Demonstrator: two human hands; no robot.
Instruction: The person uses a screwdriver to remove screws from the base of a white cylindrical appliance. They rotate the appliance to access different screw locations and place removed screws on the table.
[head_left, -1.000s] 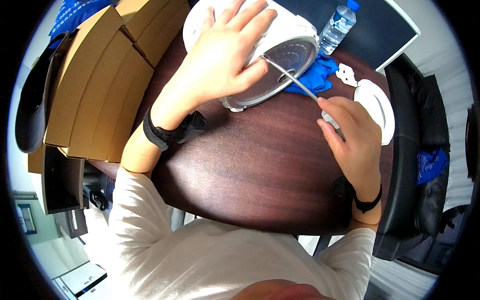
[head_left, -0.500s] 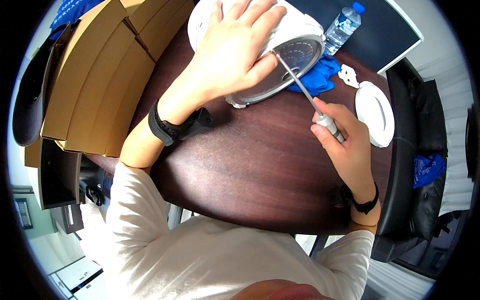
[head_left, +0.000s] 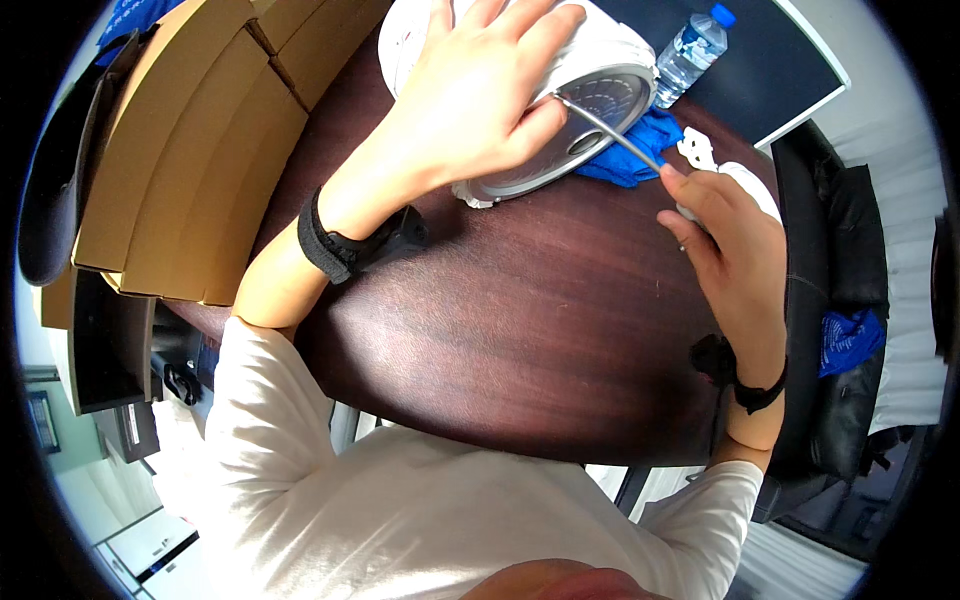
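The left hand [head_left: 470,100] lies spread flat over a round white appliance [head_left: 590,110] at the far side of the dark wooden table [head_left: 520,330], palm down and fingers stretched across its top, pressing on it rather than gripping. The appliance is tipped on its side so that its grey, ribbed circular underside faces the person. The right hand [head_left: 730,250] is closed around the handle of a screwdriver [head_left: 610,132], whose thin metal shaft slants up and left until its tip touches the underside of the appliance, near its upper rim. Just beyond the shaft a blue cloth [head_left: 635,150] lies on the table, touching the appliance. A clear water bottle [head_left: 692,48] with a blue cap stands further off, to the right of the appliance. Brown cardboard boxes [head_left: 190,140] are stacked along the left edge of the table. Both wrists carry black straps
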